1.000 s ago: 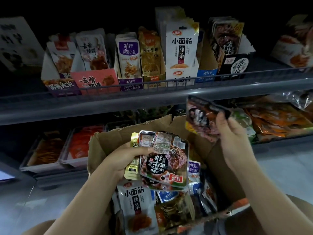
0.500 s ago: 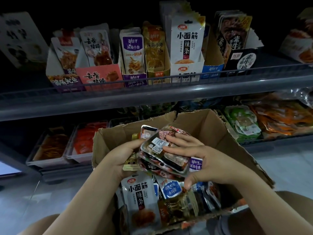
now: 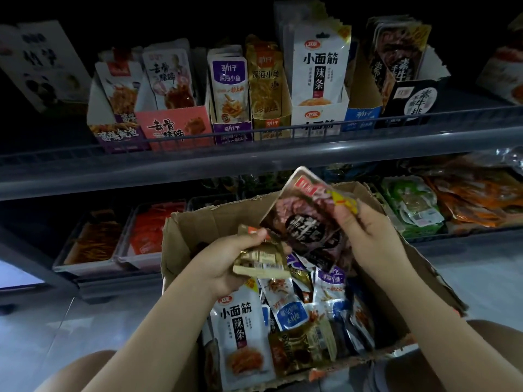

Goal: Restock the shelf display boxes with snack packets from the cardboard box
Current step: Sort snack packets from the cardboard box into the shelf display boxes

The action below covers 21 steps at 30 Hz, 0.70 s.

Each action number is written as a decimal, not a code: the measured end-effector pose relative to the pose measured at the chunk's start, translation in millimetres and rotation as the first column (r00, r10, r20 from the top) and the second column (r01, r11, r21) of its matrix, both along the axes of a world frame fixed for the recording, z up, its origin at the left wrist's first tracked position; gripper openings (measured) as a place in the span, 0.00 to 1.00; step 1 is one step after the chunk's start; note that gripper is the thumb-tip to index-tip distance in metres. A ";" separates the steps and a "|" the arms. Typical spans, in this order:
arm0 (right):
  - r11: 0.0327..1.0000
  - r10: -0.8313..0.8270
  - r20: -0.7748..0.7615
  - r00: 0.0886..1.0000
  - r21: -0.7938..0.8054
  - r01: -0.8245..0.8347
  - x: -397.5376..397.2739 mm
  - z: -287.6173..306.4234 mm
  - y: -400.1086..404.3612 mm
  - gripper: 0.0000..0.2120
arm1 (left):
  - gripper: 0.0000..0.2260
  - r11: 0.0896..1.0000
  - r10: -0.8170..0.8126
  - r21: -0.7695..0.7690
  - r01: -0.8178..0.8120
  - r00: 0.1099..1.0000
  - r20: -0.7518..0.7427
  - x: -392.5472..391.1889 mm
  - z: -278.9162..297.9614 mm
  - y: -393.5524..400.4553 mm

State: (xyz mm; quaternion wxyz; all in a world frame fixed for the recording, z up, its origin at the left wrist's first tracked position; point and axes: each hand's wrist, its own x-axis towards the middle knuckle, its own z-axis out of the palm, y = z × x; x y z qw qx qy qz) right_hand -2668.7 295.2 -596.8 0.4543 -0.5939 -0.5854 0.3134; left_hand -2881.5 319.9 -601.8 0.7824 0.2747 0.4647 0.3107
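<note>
Now split from the bundle of half a second ago: dark brown foil snack packets (image 3: 305, 222) lifted in right hand (image 3: 368, 236), gold packets (image 3: 261, 257) clutched in left hand (image 3: 226, 261), above open brown cardboard box (image 3: 192, 230). Likely bound for black display box (image 3: 407, 104) on upper shelf.

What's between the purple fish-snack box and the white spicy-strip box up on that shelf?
In the head view, a gold display box of gold fish-snack packets stands between them.
</note>
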 end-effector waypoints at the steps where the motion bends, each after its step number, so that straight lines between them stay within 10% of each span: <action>1: 0.998 -0.066 -0.063 0.996 -0.017 0.065 2.4 1.2 2.2 0.09 | 0.14 1.000 -0.006 0.026 0.007 0.999 -0.052 -0.2 -0.5 0.2; 7: 0.936 -0.286 -0.410 0.866 -0.312 0.162 21.9 7.0 13.7 0.10 | 0.05 0.971 0.202 0.189 -0.148 0.928 -0.314 -10.7 1.2 8.1; 15: 0.866 -0.226 -0.397 0.890 -0.500 -0.004 -3.7 -3.9 12.9 0.09 | 0.20 0.993 -0.030 0.100 0.061 0.956 -0.291 12.2 -3.0 0.5; 21: 0.852 -0.407 -0.509 0.759 -0.511 0.114 -20.1 -18.0 14.9 0.21 | 0.14 0.963 0.145 0.265 -0.055 0.931 -0.334 36.5 -20.5 -8.1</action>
